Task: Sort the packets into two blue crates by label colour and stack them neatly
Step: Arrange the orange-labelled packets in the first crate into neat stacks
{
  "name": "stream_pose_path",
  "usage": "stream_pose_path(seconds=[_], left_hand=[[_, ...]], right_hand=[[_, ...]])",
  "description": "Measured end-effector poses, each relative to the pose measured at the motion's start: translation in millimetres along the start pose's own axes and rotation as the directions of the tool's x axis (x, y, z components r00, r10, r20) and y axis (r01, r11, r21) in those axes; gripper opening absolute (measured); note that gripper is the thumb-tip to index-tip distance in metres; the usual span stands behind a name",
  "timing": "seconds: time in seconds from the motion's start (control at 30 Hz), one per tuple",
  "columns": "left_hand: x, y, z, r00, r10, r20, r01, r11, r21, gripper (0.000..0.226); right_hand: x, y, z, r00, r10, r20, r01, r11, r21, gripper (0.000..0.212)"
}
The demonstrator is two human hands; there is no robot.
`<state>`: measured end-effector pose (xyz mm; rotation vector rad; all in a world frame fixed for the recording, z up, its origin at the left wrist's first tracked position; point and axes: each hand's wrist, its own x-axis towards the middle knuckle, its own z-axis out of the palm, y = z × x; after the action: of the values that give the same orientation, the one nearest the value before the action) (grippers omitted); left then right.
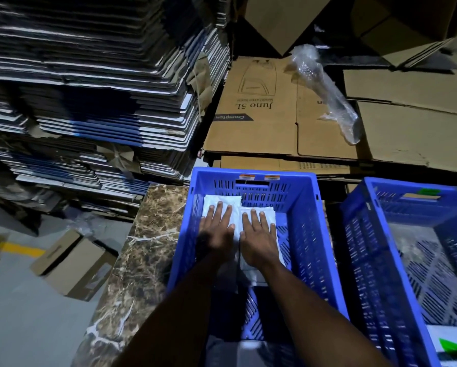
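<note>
Pressing flat on 2 white packets inside the left blue crate (305, 207): left hand (216, 231) on the left packet (222, 201), right hand (260, 238) on the right packet (259, 210). Fingers (228, 215) of both hands spread apart and laid palm-down, clamped on nothing. Packets lying side by side, touching or nearly so, toward the far wall of that crate, long axes running away from the body, directly under the palms and reaching past the fingertips. Each hand equally near its own packet; judged as squaring the stack, with any straightening push likely directed toward the crate's far wall. Second blue crate (359, 234) just right of the first, holding a pale packet with a green label (453, 347) at its near corner; another green tag (430, 192) on its far wall. Orange stickers (259, 177) on the first crate's far rim. Marbled bench (148, 247) just left of the first crate. Labels of the pressed packets hidden under the hands, so colour unconfirmed. Near end of the first crate dark and hard to read; number of packets beneath not discernible. Second crate cut off by the frame edge.
</note>
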<state>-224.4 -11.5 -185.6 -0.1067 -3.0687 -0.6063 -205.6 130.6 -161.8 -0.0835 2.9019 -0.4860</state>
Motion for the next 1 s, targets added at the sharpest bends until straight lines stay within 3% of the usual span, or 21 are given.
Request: stream_pose_path(seconds=[0.17, 0.37, 0.5, 0.63, 0.77, 0.9, 1.0], left_hand=[[-6.9, -2.8, 11.5, 0.985, 0.077, -0.152, -0.093, 0.991, -0.099, 0.052], [-5.5, -3.4, 9.5, 0.988, 0.074, -0.139, -0.088, 0.991, -0.096, 0.052], [2.2, -0.7, -0.1, 0.998, 0.056, -0.015, -0.056, 0.998, -0.022, 0.053], [11.4, 6.8, -26.9, 0.969, -0.026, 0.247, 0.010, 0.998, 0.065, 0.060], [-5.1, 16.3, -45.9, 0.973, 0.015, 0.231, -0.050, 0.988, 0.144, 0.067], [-36.1, 30.3, -61.3, 0.983, 0.025, 0.184, -0.070, 0.967, 0.244, 0.068], [-64.4, 48.1, -73.5, 0.987, 0.087, 0.132, -0.112, 0.973, 0.201, 0.049]], right_hand=[[5.2, 5.0, 4.4, 1.000, -0.008, 0.018, 0.007, 1.000, 0.014, 0.059], [9.7, 4.7, 4.9, 0.999, 0.008, 0.050, -0.008, 1.000, 0.007, 0.059], [7.6, 2.5, 1.9, 0.996, 0.026, 0.084, -0.027, 1.000, 0.009, 0.058], [8.0, 0.7, -16.7, 0.984, 0.040, 0.174, -0.041, 0.999, 0.006, 0.058], [-4.1, -5.6, -38.1, 0.978, 0.027, 0.209, -0.032, 0.999, 0.019, 0.063], [-29.6, -7.4, -51.6, 0.994, -0.019, 0.104, 0.014, 0.999, 0.049, 0.050], [-60.9, -3.7, -55.5, 0.997, -0.077, -0.012, 0.078, 0.980, 0.183, 0.035]])
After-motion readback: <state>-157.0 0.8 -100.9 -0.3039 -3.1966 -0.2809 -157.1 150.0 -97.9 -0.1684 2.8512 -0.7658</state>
